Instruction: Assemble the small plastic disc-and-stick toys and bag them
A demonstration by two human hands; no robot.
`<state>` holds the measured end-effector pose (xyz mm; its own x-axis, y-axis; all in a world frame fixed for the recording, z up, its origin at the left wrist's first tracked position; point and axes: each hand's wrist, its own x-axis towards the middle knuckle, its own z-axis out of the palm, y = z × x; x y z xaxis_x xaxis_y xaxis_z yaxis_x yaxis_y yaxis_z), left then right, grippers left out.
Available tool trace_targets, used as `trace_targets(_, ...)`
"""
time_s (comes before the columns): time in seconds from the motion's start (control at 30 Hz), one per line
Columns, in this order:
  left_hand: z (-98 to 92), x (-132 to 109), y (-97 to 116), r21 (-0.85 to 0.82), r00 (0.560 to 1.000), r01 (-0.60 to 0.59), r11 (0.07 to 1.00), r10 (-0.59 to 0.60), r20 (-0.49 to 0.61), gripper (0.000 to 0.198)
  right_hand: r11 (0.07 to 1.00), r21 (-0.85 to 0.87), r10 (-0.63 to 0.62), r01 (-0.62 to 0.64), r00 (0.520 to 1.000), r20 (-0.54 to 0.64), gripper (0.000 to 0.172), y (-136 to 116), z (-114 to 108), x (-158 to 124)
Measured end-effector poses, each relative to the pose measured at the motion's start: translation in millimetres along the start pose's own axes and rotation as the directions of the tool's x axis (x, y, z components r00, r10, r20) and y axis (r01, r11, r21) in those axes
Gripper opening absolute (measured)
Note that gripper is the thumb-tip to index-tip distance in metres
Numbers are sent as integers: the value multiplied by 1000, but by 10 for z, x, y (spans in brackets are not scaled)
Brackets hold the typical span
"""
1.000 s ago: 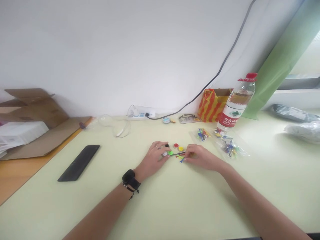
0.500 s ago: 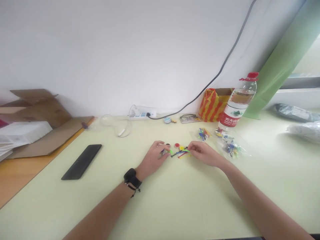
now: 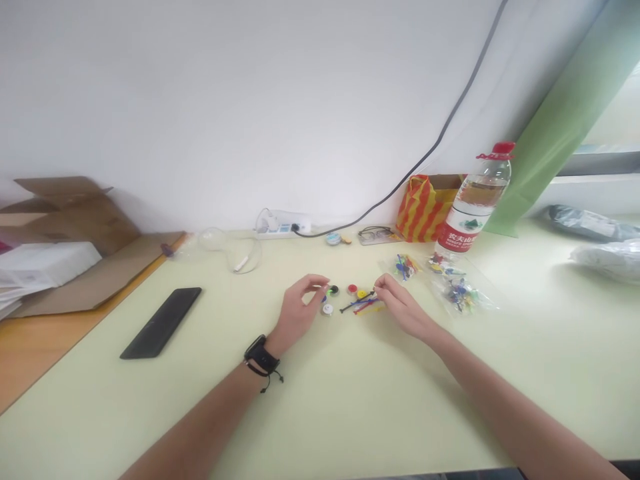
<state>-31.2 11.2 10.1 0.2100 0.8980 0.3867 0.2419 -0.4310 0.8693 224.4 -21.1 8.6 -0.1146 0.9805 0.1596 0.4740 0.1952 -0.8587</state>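
My left hand (image 3: pixel 299 308) is curled, thumb and fingertips pinched around a small green plastic piece (image 3: pixel 329 291). Close to its fingers lie a black disc (image 3: pixel 335 290) and a white disc (image 3: pixel 327 309), with a blue piece partly hidden by the hand. My right hand (image 3: pixel 404 308) has thumb and forefinger closed at the upper right end of a thin black plastic stick (image 3: pixel 356 303), which slants across the table. Beneath that stick are blue, red and yellow sticks (image 3: pixel 367 308). A red disc (image 3: pixel 353 289) and a yellow disc (image 3: pixel 362 293) sit just behind them.
Bags of small coloured pieces (image 3: pixel 463 295) lie to the right, before a leaning water bottle (image 3: pixel 465 213) and a striped bag (image 3: pixel 423 210). Glasses (image 3: pixel 375 233) and a power strip (image 3: pixel 283 225) are along the wall. A black flat object (image 3: pixel 163 322) and cardboard box (image 3: pixel 75 213) are left.
The green stick is gone from my right fingers, which now meet the black stick's end. My left hand has drawn back slightly left with the green piece, uncovering the white disc.
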Motion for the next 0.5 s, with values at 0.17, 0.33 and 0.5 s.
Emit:
trace_targets(0.17, -8, 39, 45, -338, 960, 274, 900, -279, 36, 29, 992, 14, -123, 123, 992, 27, 29, -22, 82, 19)
trace_targets(0.33, 18, 24, 123, -496, 908, 406, 767, -398, 127, 26, 990, 93, -104, 106, 994, -30, 34, 17, 206, 25)
trace_targets(0.5, 84, -32, 155, -444, 894, 449, 775, -394, 216, 27, 938, 347, 23, -9, 999, -36, 26, -31, 199, -34)
